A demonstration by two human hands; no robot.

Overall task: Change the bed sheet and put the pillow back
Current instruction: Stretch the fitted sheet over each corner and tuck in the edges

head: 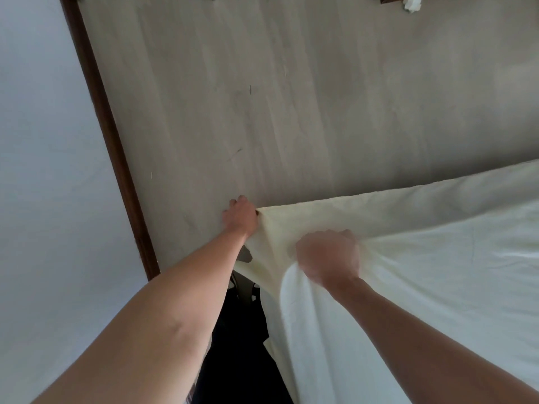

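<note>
Leftmost, pale wall (43, 141), dark wooden bed frame (108, 135), bare grey mattress (291, 97), left hand (240, 218) fingers curled, pinching the cream bed sheet (423, 272) corner, right hand (328, 258) blurred, fisted in sheet folds.

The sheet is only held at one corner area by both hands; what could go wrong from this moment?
1. The left hand pinches only the very corner of the cream sheet, so it may slip free when pulled.
2. Both the left and the right hand grip near one end; the far side may drag unevenly over the bare grey mattress and lie crooked.
3. Loose cloth hangs by the person's legs and could be stepped on.
</note>
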